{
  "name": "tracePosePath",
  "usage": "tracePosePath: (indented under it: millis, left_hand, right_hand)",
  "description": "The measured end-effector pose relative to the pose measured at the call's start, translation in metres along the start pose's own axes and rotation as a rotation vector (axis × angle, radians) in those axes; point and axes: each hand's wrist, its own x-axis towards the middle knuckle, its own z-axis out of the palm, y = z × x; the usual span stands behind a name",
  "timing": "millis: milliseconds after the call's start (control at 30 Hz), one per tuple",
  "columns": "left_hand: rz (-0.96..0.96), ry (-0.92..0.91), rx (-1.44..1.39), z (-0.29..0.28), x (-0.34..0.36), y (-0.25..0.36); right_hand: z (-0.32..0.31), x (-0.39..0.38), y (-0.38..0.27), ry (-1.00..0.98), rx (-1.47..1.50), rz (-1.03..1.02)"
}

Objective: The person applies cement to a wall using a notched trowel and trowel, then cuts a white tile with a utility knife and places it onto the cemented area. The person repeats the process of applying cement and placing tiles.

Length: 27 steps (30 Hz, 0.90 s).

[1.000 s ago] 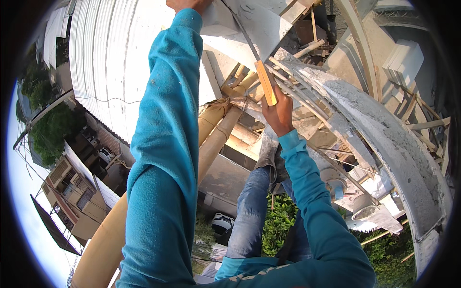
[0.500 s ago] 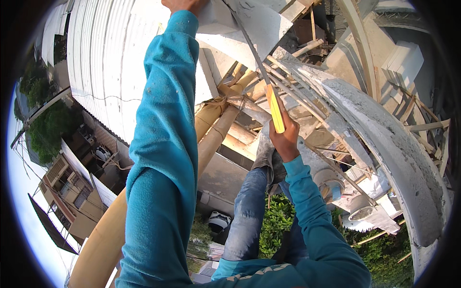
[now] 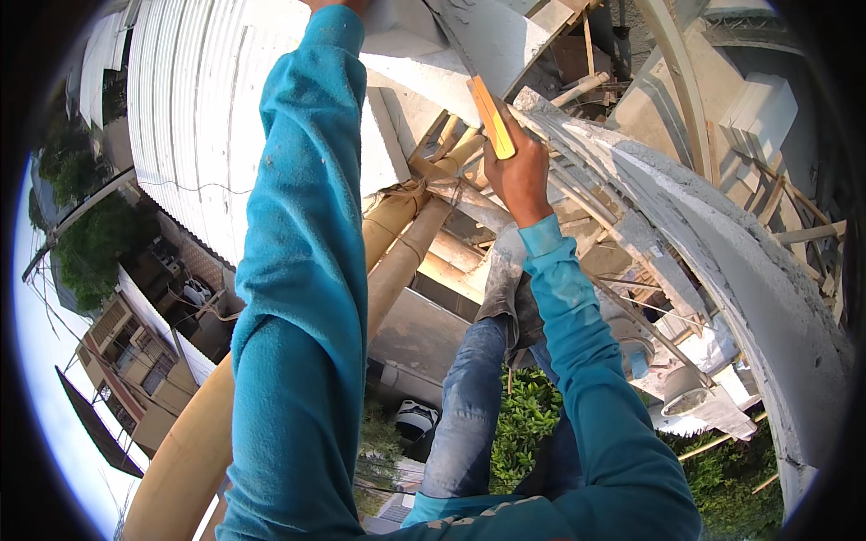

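Note:
My right hand (image 3: 521, 176) is closed around the yellow handle of a long, narrow-bladed handsaw (image 3: 492, 115). The blade runs up from the handle along a pale block (image 3: 397, 27) near the top; its teeth are too fine to make out. At the top edge, beyond the end of a teal sleeve, only part of my left hand (image 3: 336, 4) shows. It is beside that block, and its fingers are out of the picture.
Tied bamboo poles (image 3: 406, 234) stand below the block. White corrugated roofing (image 3: 194, 117) lies left, and a curved concrete ledge (image 3: 722, 234) sweeps down the right. A bucket (image 3: 683, 392) sits low right. Far below are greenery (image 3: 523, 419) and a white-and-black helmet (image 3: 416, 419).
My right hand has pushed the handsaw up and slightly left, so its handle is now close to the pale block and less blade shows. My left arm has shifted slightly.

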Motion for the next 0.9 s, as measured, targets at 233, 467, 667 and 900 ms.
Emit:
tracePosePath:
  millis: [233, 467, 667, 900]
  left_hand:
    - [-0.012, 0.011, -0.017, 0.004, 0.014, -0.012]
    - [-0.026, 0.002, -0.012, 0.012, 0.008, -0.011]
    - [-0.021, 0.01, -0.017, 0.008, 0.009, 0.003]
    - [-0.082, 0.021, -0.059, 0.007, 0.017, 0.001]
  right_hand:
    - [0.0, -0.049, 0.019, 0.019, 0.111, 0.046]
    - [0.002, -0.086, 0.055, 0.07, 0.06, 0.023]
    - [-0.028, -0.135, 0.042, -0.007, 0.079, 0.057]
    - [-0.091, -0.243, 0.042, -0.147, 0.023, 0.156]
